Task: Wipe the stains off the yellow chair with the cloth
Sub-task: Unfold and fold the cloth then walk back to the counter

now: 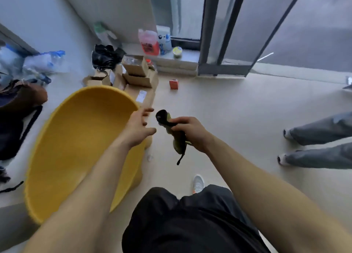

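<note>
The yellow chair [76,148] is a rounded shell standing on the floor at lower left, its hollow facing me. My left hand [140,127] hovers with fingers spread just over the chair's right rim, holding nothing. A bunched cloth [176,136], black and olive-green, hangs from my right hand [190,131], which grips it to the right of the chair, a short gap from my left hand. No stains can be made out on the blurred seat.
Cardboard boxes [137,75] are stacked behind the chair, with a black bag [105,55] and bottles [149,43] on a ledge. A backpack [17,119] lies left. A small orange box [173,84] sits on the floor. Another person's legs [320,142] stand at right.
</note>
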Tool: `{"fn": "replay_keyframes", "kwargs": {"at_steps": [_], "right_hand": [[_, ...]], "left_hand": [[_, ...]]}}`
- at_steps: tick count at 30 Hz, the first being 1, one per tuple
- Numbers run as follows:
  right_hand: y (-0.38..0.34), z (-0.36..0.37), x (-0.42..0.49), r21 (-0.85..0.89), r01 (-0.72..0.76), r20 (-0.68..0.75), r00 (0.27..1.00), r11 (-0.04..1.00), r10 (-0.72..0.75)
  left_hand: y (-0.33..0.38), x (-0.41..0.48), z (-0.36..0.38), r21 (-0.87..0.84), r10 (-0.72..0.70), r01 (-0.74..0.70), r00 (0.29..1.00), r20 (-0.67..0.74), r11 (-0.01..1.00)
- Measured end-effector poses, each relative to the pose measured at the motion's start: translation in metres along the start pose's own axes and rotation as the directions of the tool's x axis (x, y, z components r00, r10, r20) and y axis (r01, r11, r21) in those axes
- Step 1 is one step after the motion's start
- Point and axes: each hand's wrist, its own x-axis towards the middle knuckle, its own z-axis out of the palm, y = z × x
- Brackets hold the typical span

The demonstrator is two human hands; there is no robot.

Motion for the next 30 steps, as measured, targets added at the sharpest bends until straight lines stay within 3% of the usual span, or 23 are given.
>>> {"fn": "replay_keyframes", "kwargs": {"at_steps": [3,5,9,12,14,16,20,22,24,25,27,28,30], "right_hand": [[-0.008,-0.035,-0.018,0.051,-0.015,-0.059,0.998,0.999,0.018],[-0.009,-0.054,-0.029,0.120,0.001,-0.113,0.994,0.993,0.012],[-0.001,-0.088,-0.046,0.169,0.021,-0.319,0.947,0.985,0.034],[0.012,-0.107,-0.064,0.257,0.024,-0.456,0.884,0.966,0.099],[0.022,-0.115,-0.079,0.280,0.039,-0.537,0.835,0.959,0.122],[0.031,-0.118,-0.094,0.292,0.046,-0.586,0.798,0.955,0.141],[0.061,-0.121,-0.131,0.304,0.046,-0.682,0.708,0.952,0.183],[0.079,-0.121,-0.154,0.334,0.059,-0.721,0.659,0.941,0.214],[0.094,-0.120,-0.182,0.356,0.087,-0.771,0.589,0.930,0.240],[0.100,-0.119,-0.196,0.374,0.131,-0.800,0.546,0.918,0.248],[0.111,-0.117,-0.227,0.410,0.260,-0.849,0.460,0.874,0.261],[0.117,-0.116,-0.242,0.413,0.311,-0.866,0.424,0.856,0.263],[0.126,-0.115,-0.270,0.393,0.386,-0.894,0.373,0.835,0.248]], "left_hand": [[0.035,0.028,0.025,0.363,0.200,-0.264,0.958,0.205,0.894],[0.058,0.045,0.043,0.466,0.260,-0.395,0.908,0.327,0.792],[0.101,0.073,0.067,0.417,0.429,-0.619,0.775,0.465,0.666],[0.121,0.083,0.081,0.360,0.440,-0.676,0.711,0.549,0.643],[0.135,0.084,0.095,0.358,0.434,-0.743,0.637,0.637,0.565],[0.148,0.085,0.113,0.387,0.440,-0.830,0.546,0.713,0.402],[0.172,0.079,0.158,0.443,0.478,-0.889,0.341,0.809,-0.115],[0.185,0.063,0.181,0.412,0.483,-0.883,0.267,0.834,-0.223],[0.198,0.035,0.200,0.302,0.482,-0.945,0.206,0.852,-0.130],[0.203,0.022,0.208,0.206,0.476,-0.979,0.181,0.861,-0.001],[0.213,-0.004,0.228,0.001,0.413,-0.929,0.166,0.895,0.370],[0.215,-0.017,0.240,-0.047,0.368,-0.848,0.179,0.912,0.528],[0.216,-0.047,0.267,-0.052,0.312,-0.691,0.256,0.915,0.721]]}}
